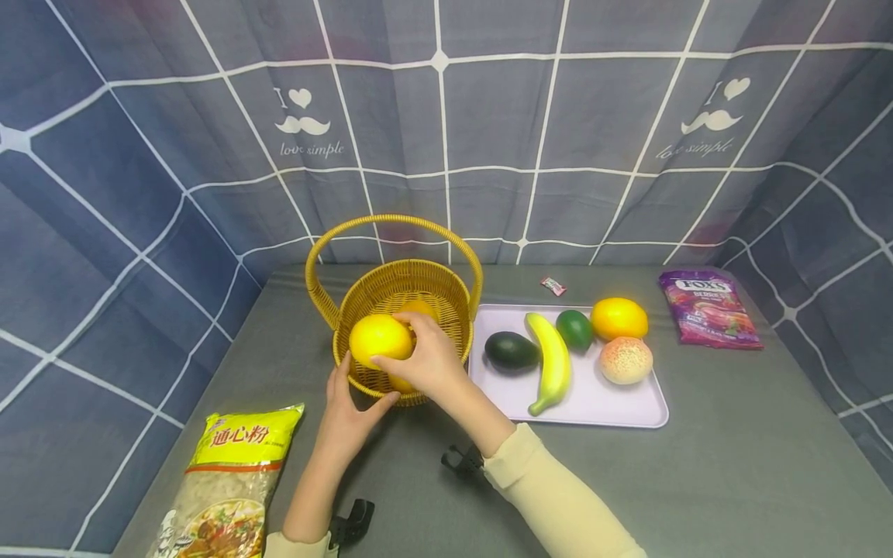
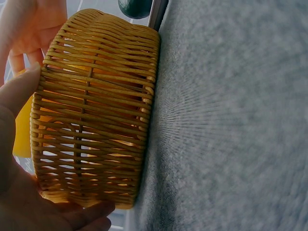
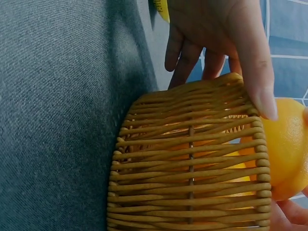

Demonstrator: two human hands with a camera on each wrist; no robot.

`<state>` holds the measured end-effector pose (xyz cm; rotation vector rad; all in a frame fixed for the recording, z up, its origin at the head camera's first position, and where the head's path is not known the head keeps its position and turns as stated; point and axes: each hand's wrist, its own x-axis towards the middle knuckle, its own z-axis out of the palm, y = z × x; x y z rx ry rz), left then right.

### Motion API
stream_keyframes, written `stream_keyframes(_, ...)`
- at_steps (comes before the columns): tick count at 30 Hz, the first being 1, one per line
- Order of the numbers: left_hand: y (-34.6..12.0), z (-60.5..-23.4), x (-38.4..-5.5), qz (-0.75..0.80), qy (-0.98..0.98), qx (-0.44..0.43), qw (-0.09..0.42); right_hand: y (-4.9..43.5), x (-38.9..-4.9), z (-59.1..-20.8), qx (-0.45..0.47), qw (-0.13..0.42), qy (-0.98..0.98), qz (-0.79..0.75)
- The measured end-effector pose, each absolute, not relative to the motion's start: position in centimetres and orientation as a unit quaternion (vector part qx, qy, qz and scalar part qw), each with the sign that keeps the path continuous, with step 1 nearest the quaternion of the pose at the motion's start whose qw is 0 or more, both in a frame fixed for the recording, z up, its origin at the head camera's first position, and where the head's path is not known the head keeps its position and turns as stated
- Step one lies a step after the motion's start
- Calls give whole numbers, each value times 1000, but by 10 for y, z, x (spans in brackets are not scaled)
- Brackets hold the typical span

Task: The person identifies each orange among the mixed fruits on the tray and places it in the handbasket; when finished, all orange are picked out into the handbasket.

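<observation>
A yellow-orange orange (image 1: 380, 339) is held by my right hand (image 1: 427, 353), fingers and thumb round it, over the mouth of a wicker basket (image 1: 463, 310). My left hand (image 1: 346, 411) grips the basket's near left side; its thumb (image 3: 264, 98) lies at the rim and the fingers spread along the outer wall. More orange fruit (image 1: 421, 308) shows inside the basket, partly hidden by the right hand. In the left wrist view the basket's woven wall (image 2: 96, 115) covers most of the held fruit (image 2: 23, 130).
Right of the basket, a pale tray (image 1: 600, 411) holds an avocado (image 1: 512, 352), a banana (image 1: 551, 364), a green fruit (image 1: 575, 331), an orange (image 1: 619, 318) and a peach-like fruit (image 1: 626, 360). A candy bag (image 1: 710, 308), a small wrapped sweet (image 1: 554, 286) and a pasta bag (image 1: 233, 480) lie around.
</observation>
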<state>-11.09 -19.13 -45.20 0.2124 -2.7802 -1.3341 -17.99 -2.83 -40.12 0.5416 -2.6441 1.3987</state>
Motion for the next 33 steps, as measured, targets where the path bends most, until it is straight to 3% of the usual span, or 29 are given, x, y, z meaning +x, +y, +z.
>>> stream_keyframes(16,-190,-452,-112,-433,-899,69,25,-34,-193,-406,227,76,-879,412)
stream_keyframes(33,-191,-450,-110,-433,-898,71,23,-11,-188,-400,197,69,-865,457)
